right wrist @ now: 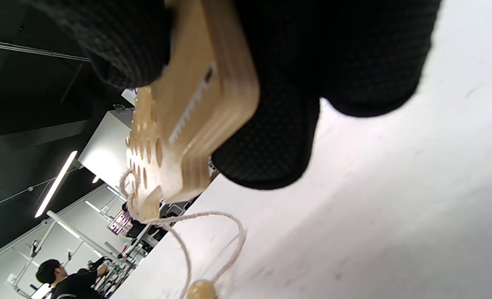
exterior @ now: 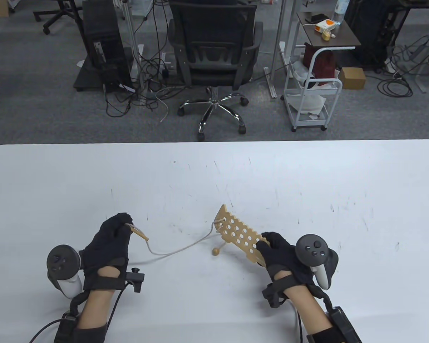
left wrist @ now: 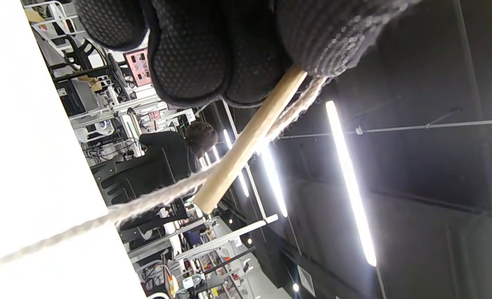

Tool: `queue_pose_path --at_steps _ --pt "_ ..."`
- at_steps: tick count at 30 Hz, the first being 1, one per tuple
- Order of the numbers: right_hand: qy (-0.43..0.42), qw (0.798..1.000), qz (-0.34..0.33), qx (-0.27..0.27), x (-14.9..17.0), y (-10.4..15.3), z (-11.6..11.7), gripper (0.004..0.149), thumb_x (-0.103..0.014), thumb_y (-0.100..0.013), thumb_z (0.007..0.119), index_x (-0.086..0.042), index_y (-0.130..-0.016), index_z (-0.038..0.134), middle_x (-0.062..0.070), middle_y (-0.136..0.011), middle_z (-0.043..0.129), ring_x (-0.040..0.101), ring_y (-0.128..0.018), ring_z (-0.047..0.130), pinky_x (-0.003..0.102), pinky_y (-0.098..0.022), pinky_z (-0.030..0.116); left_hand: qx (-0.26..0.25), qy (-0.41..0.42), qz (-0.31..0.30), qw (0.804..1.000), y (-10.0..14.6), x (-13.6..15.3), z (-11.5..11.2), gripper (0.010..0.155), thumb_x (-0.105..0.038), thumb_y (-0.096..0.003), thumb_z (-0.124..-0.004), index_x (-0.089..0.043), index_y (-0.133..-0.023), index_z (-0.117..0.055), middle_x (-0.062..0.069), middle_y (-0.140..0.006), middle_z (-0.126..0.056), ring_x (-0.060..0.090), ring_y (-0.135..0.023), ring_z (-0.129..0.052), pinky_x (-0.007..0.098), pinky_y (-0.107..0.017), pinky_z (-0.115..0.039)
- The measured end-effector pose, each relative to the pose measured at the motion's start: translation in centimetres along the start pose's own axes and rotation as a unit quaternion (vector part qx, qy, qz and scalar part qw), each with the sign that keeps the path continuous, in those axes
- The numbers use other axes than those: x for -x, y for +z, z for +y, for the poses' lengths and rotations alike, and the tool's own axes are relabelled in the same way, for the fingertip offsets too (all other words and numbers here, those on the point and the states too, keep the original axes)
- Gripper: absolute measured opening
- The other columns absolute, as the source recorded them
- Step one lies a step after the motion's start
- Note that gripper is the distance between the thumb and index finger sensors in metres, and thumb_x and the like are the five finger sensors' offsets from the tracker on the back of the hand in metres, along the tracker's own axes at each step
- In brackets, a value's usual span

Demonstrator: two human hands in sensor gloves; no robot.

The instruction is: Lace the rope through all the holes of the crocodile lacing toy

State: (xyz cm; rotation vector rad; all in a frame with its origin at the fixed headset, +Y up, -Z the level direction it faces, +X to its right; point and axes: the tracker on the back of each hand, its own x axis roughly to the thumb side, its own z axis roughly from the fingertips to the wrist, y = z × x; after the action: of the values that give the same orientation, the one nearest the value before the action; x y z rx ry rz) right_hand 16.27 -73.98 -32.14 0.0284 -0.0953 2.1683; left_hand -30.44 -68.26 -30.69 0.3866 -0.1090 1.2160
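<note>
Counted on the white surface (exterior: 307,171)

One tan wooden crocodile lacing board (exterior: 237,230) with round holes, one cream rope (exterior: 180,249), one wooden needle stick (exterior: 140,233), one wooden bead (exterior: 215,252), two black-gloved hands.

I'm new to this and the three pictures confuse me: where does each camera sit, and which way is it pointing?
Table view: above, looking down at the white table; both gloved hands, left hand, right hand.
Left wrist view: on the left wrist, tilted up toward the ceiling lights; fingertips pinch the wooden needle.
Right wrist view: on the right wrist, sideways; fingers hold the crocodile lacing board.
All three share the rope.
</note>
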Motion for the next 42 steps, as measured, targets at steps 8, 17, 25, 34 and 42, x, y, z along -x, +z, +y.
queue_pose_path --at_steps 8,17,25,34,42 --pt "-0.009 0.999 -0.029 -0.039 -1.3 0.8 1.4 0.045 -0.039 -0.045 0.082 -0.015 -0.083 0.078 0.004 -0.060 0.100 0.023 -0.038 0.111 0.042 -0.032 0.087 0.051 -0.034 -0.030 0.998 0.5 -0.6 -2.5 0.045 -0.037 -0.0418 -0.083 -0.037 -0.087 -0.083 -0.003 -0.080 -0.093 0.024 -0.069 -0.094 0.052 -0.069 -0.068" --pt "-0.019 0.996 -0.054 -0.074 -2.4 1.6 2.6 0.045 -0.039 -0.045 0.082 -0.015 -0.083 0.079 0.004 -0.060 0.100 0.023 -0.037 0.111 0.042 -0.032 0.087 0.079 -0.065 -0.069 0.992 1.3 -1.7 -4.3 0.045 -0.036 -0.0418 -0.083 -0.037 -0.087 -0.083 -0.004 -0.080 -0.094 0.023 -0.069 -0.095 0.051 -0.069 -0.070" --pt "-0.025 0.992 -0.071 -0.102 -3.0 2.0 3.5 0.045 -0.039 -0.045 0.082 -0.015 -0.083 0.079 0.004 -0.059 0.100 0.023 -0.037 0.111 0.042 -0.032 0.087 0.092 -0.078 -0.092 0.988 1.8 -2.3 -5.1 0.045 -0.037 -0.0419 -0.084 -0.037 -0.087 -0.083 -0.004 -0.080 -0.094 0.022 -0.069 -0.096 0.051 -0.069 -0.070" --pt "-0.034 0.988 -0.085 -0.127 -3.4 2.4 4.4 0.045 -0.039 -0.045 0.082 -0.015 -0.083 0.079 0.004 -0.060 0.100 0.023 -0.037 0.110 0.042 -0.032 0.087 0.104 -0.091 -0.105 0.985 2.1 -2.5 -5.9 0.044 -0.038 -0.0410 -0.087 -0.041 -0.085 -0.086 -0.006 -0.077 -0.096 0.022 -0.068 -0.097 0.050 -0.068 -0.071" --pt "-0.034 0.987 -0.090 -0.132 -3.5 2.5 4.5 0.045 -0.039 -0.045 0.082 -0.015 -0.083 0.079 0.004 -0.060 0.100 0.023 -0.037 0.110 0.043 -0.032 0.087 0.111 -0.109 -0.126 0.980 2.4 -2.8 -6.3 0.043 -0.037 -0.0402 -0.089 -0.043 -0.082 -0.088 -0.006 -0.077 -0.097 0.022 -0.067 -0.097 0.051 -0.068 -0.071"
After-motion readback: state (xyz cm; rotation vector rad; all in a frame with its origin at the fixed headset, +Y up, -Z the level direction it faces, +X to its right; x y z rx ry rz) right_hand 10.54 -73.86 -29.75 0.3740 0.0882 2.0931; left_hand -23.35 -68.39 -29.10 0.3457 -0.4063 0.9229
